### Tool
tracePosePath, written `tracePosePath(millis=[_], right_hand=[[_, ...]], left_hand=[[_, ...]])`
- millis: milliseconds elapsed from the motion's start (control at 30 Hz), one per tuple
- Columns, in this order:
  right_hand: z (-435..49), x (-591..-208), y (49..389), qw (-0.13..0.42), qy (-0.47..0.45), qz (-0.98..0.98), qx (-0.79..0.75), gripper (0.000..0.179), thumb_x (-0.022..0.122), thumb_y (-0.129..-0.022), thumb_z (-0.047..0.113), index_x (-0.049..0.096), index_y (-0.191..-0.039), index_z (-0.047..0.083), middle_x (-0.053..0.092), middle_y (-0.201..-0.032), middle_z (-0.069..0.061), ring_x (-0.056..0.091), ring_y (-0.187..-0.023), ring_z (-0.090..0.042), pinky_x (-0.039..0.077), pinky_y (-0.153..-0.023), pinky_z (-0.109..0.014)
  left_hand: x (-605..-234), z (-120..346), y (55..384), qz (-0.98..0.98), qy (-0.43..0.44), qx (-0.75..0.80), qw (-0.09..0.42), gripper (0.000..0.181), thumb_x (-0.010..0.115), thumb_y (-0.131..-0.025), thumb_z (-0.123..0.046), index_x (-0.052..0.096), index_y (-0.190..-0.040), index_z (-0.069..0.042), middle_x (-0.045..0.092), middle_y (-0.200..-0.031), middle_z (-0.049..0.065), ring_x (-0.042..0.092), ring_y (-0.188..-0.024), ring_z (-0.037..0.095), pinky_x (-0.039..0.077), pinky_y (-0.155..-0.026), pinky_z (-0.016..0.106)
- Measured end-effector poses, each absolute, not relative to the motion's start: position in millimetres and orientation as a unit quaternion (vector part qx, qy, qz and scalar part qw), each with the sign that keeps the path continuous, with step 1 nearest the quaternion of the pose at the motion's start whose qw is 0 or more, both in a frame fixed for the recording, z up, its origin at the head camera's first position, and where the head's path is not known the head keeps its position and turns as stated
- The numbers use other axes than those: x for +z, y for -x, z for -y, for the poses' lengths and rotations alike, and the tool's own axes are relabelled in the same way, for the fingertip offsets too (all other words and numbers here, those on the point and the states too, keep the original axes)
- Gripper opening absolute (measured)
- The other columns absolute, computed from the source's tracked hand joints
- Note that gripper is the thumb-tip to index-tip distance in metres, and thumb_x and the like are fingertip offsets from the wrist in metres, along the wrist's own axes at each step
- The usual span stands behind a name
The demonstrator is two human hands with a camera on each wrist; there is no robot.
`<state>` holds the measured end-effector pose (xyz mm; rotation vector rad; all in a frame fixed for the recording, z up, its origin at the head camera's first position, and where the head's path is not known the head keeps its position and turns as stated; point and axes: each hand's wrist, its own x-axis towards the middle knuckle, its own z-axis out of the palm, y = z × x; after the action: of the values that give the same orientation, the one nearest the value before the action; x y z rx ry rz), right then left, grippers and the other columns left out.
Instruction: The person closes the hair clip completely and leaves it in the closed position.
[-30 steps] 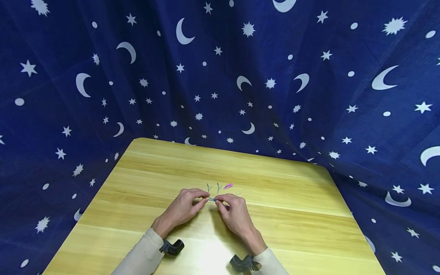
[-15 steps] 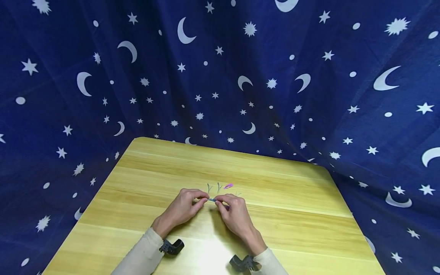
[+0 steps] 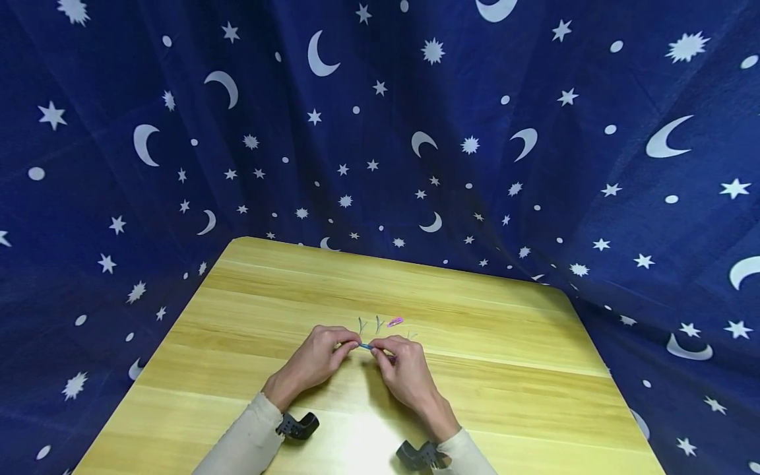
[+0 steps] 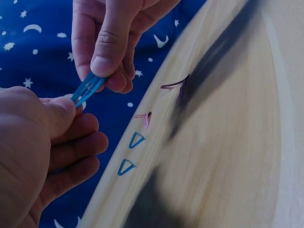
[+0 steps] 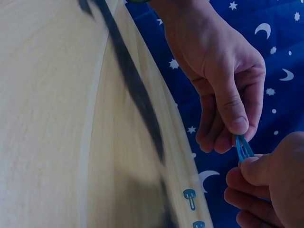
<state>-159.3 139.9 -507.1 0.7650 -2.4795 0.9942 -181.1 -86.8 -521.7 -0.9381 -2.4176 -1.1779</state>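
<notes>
My left grip (image 3: 315,359) pinches one end of a blue hair clip (image 4: 88,89) while my right grip (image 3: 410,374) pinches the other, so the clip bridges the short gap between my fingertips. On the surface (image 3: 267,297) lie a second blue clip (image 5: 190,193), a third blue clip (image 5: 199,224) near it, then a pink clip (image 3: 395,322) and a dark purple clip (image 4: 184,81)

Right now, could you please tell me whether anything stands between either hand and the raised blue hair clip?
Nothing visible does: the left hand and right hand both pinch the blue hair clip directly. The pink clip lies apart on the table.
</notes>
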Motion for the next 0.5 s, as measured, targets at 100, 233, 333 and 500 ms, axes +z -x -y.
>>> tracePosePath(millis=[100,233,333,500], right_hand=[[-139.9,-506.7,159.0,0.181,-0.272,0.878,0.35,0.011,0.083,-0.093,0.001,0.085,-0.102,0.007,0.083,-0.095,-0.005,0.077,-0.085,-0.011,0.062,-0.072,-0.022],[-139.8,-505.8,158.5,0.183,-0.273,0.878,0.347,0.012,0.083,-0.092,-0.001,0.085,-0.102,0.006,0.083,-0.094,-0.006,0.077,-0.083,-0.011,0.063,-0.073,-0.023],[-139.8,-505.6,158.4,0.186,-0.276,0.878,0.343,0.011,0.083,-0.093,0.0,0.085,-0.101,0.006,0.083,-0.092,-0.007,0.076,-0.082,-0.011,0.063,-0.073,-0.024],[-140.2,-505.2,158.5,0.189,-0.281,0.879,0.336,0.009,0.083,-0.093,0.002,0.086,-0.1,0.007,0.083,-0.09,-0.006,0.074,-0.079,-0.008,0.062,-0.071,-0.024]], left_hand=[[-521.0,87.1,181.5,0.836,0.333,-0.414,0.137,0.008,0.075,-0.103,-0.006,0.083,-0.104,-0.009,0.083,-0.098,0.003,0.072,-0.085,0.005,0.061,-0.074,0.024],[-520.5,87.5,181.8,0.832,0.337,-0.423,0.125,0.009,0.074,-0.103,-0.005,0.082,-0.103,-0.006,0.082,-0.095,0.006,0.065,-0.078,0.001,0.057,-0.069,0.021],[-520.9,87.3,182.0,0.829,0.34,-0.426,0.125,0.009,0.073,-0.103,-0.005,0.082,-0.102,-0.005,0.081,-0.094,0.007,0.063,-0.077,0.0,0.056,-0.068,0.02],[-521.3,86.5,181.5,0.828,0.343,-0.424,0.129,0.009,0.073,-0.103,-0.004,0.082,-0.102,-0.005,0.082,-0.095,0.007,0.065,-0.079,0.001,0.057,-0.07,0.02]])
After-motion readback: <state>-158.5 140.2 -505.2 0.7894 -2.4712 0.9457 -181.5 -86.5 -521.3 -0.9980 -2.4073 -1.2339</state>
